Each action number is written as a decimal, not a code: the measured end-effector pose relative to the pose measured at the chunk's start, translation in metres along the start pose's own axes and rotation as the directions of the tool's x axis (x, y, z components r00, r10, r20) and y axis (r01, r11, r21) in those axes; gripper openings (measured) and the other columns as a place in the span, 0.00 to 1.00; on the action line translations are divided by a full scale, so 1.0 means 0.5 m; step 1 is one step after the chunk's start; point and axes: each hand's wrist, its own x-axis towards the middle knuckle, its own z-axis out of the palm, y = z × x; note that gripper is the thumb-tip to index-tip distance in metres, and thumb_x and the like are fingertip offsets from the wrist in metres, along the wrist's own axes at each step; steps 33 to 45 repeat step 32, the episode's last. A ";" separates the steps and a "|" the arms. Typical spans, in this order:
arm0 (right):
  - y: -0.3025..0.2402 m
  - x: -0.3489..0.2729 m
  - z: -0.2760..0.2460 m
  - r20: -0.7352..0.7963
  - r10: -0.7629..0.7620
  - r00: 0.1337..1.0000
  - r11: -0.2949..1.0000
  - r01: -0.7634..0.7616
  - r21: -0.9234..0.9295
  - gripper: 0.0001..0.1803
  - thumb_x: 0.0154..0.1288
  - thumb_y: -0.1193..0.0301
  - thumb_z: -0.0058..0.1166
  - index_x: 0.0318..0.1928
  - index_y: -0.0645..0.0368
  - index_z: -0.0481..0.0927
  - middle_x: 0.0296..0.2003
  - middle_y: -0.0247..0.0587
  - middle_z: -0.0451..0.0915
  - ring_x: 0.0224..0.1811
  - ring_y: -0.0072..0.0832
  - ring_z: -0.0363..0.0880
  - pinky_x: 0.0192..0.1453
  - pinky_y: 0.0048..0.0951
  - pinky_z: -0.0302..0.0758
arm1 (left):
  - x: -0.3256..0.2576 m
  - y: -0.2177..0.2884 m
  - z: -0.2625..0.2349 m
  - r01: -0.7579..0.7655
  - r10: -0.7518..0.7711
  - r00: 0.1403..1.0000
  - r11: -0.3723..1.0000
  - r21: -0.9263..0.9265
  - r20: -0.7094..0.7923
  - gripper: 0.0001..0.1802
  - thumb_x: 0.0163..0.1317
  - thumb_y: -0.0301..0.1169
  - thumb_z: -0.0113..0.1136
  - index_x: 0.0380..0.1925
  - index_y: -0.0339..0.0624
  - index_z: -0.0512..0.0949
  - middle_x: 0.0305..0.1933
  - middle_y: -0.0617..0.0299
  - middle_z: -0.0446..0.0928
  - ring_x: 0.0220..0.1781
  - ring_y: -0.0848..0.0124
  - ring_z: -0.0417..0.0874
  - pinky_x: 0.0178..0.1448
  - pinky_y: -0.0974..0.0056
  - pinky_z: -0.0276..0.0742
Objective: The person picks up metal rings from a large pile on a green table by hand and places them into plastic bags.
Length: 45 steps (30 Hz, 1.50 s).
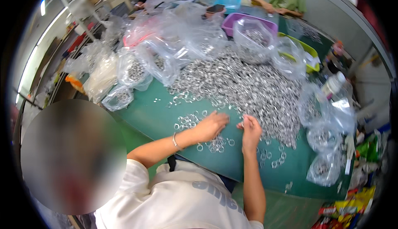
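My left hand [212, 127] is over the green table, back of the hand up, with its fingers toward the right. Its fingertips are hidden, so I cannot tell whether they hold anything. Beside it lie two small groups of silver metal rings, the upper group [187, 121] and the lower group [217, 144]. My right hand [251, 132] is raised at the near edge of a big heap of silver rings [248, 84]. Its thumb and fingers are pinched together, and what they hold is too small to name. A gap separates the two hands.
Clear plastic bags of rings [134, 69] crowd the heap's left, and more bags [323, 169] line the right edge. Purple [227, 23] and yellow-green baskets [317, 67] stand behind. A white bottle [333, 84] is at right. Two people work across the table.
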 end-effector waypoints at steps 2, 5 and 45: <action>-0.035 -0.008 -0.012 0.061 0.065 0.996 0.990 -0.057 -0.131 0.08 0.66 0.74 0.46 0.38 0.66 0.75 0.24 0.34 0.75 0.26 0.18 0.73 0.31 0.19 0.70 | -0.044 0.010 -0.025 0.006 -0.011 0.995 0.998 0.057 0.104 0.18 0.52 0.22 0.49 0.45 0.37 0.74 0.50 0.53 0.72 0.58 0.57 0.70 0.66 0.42 0.54; -0.026 0.003 -0.028 0.058 0.125 0.990 0.986 -0.118 -0.120 0.09 0.67 0.71 0.46 0.41 0.65 0.75 0.24 0.34 0.73 0.23 0.18 0.69 0.28 0.19 0.65 | -0.061 0.029 -0.044 0.003 -0.008 0.989 0.999 -0.035 -0.147 0.15 0.48 0.20 0.52 0.39 0.35 0.75 0.45 0.50 0.74 0.55 0.58 0.71 0.64 0.47 0.60; -0.413 -0.177 0.304 0.841 0.239 0.486 0.959 0.019 -0.284 0.05 0.59 0.80 0.49 0.34 0.65 0.78 0.29 0.39 0.75 0.33 0.28 0.73 0.39 0.26 0.70 | -0.276 0.410 -0.381 -0.018 -0.899 0.353 0.270 -0.963 -0.259 0.12 0.61 0.27 0.56 0.42 0.33 0.76 0.36 0.57 0.80 0.37 0.73 0.81 0.46 0.70 0.77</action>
